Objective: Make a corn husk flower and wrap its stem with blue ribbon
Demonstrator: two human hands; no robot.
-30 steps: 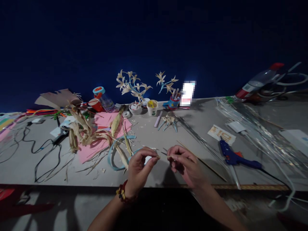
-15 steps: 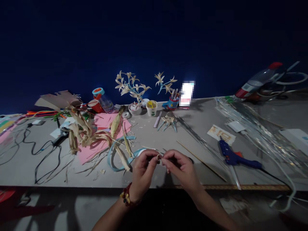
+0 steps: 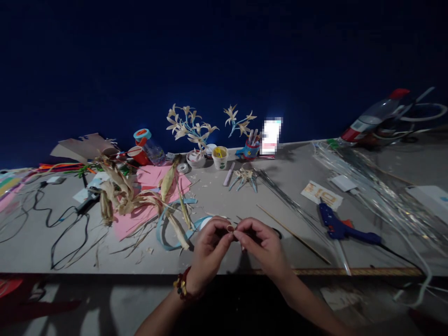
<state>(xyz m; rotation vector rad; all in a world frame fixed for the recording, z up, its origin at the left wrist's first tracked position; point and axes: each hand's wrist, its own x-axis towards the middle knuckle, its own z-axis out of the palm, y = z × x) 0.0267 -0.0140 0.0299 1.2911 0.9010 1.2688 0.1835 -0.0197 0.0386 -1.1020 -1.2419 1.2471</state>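
My left hand (image 3: 212, 242) and my right hand (image 3: 259, 238) meet above the front of the table, fingertips pinched together. Between them is a small pale loop (image 3: 230, 228), like a curled strip; its material is too small to make out. Under and behind the left fingers lies a light-blue ribbon (image 3: 163, 233) beside dried corn husks (image 3: 178, 231). A dark scissor handle (image 3: 277, 233) partly shows behind the right hand. Farther back are small pale husk flowers (image 3: 246, 175) with blue stems.
Blue glue gun (image 3: 334, 224) and thin wires (image 3: 283, 193) lie to the right, near a thin stick (image 3: 292, 233). Pink paper (image 3: 135, 221) and black cables (image 3: 52, 233) spread leftward. Flower branches (image 3: 192, 123), cups (image 3: 220, 158) and a lit phone (image 3: 270, 136) stand at the back.
The pale strip between my fingertips now shows as a rounder, more open loop. The left thumb has shifted slightly; both hands stay in nearly the same place.
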